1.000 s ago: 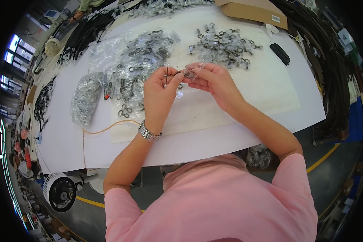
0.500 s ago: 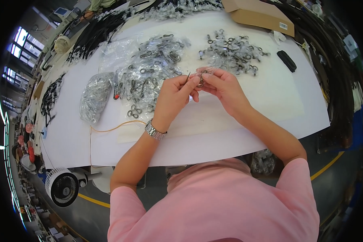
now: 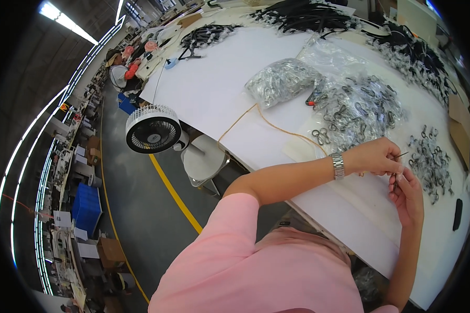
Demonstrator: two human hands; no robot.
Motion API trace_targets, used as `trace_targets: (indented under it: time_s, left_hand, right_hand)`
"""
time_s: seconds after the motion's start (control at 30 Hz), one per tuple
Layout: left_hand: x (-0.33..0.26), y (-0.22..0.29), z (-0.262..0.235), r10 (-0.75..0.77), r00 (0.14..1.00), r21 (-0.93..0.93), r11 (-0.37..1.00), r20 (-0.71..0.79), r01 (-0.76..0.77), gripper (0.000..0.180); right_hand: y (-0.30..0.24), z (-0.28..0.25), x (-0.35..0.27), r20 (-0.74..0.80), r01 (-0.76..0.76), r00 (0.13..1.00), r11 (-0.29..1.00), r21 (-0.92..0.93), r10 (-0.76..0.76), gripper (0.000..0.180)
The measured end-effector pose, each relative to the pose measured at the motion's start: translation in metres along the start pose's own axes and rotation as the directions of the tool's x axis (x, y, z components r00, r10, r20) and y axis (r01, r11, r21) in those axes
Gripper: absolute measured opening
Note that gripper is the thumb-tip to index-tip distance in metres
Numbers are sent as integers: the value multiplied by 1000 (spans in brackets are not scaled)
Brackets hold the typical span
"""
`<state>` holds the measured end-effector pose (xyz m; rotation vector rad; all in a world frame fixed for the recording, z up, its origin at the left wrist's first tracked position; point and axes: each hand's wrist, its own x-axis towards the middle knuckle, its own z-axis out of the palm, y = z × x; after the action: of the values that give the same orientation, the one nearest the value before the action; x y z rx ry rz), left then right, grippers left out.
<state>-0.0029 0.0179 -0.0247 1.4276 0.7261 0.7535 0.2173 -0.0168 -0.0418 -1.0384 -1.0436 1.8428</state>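
Note:
My left hand (image 3: 379, 157), with a metal watch on its wrist, is closed on a thin pointed metal tool (image 3: 401, 155); only its tip shows. Right beside it, my right hand (image 3: 408, 197) pinches a small dark metal snap hook (image 3: 395, 182), mostly covered by the fingers. Both hands meet above the white table (image 3: 357, 206). Beyond my left hand lies a heap of metal snap hooks in clear plastic (image 3: 363, 112). A looser pile of wrapped hooks (image 3: 431, 163) spreads out to the right of the hands.
A full clear plastic bag (image 3: 282, 81) and a red-tipped dark tool (image 3: 312, 98) lie left of the heap. An orange cord (image 3: 277, 127) runs across the table. A black pouch-like item (image 3: 457, 214) lies far right. A fan (image 3: 154, 130) stands by the table's left edge.
The view has swung left, so the table and both hands appear farther right. My hands stay together, and the pointed tool remains in the left one.

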Motion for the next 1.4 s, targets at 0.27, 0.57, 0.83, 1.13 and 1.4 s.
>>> trace_targets:
  time_s: [0.27,0.57,0.83,1.13,1.4]
  left_hand:
    - [8,-10,9,325,923,367,900,-208,-234,14]
    - [14,-33,24,376,861,294,913,-341,-282,7]
    - [14,-7,4,-65,960,-558,823,-272,-103,11]
    - [1,35,-20,-75,997,253,965,-6,74,40]
    - [-9,27,17,-25,996,420,907,88,-14,41]
  right_hand:
    - [-5,6,-2,-63,133,986,950,-283,-157,25]
    - [0,20,-10,-99,153,930,620,-770,-353,24]
    - [-13,11,-23,-100,233,904,675,-700,-416,22]
    - [-18,9,-5,46,307,949,882,-358,-312,24]
    - [-6,8,-6,-12,317,936,859,-402,-352,20]
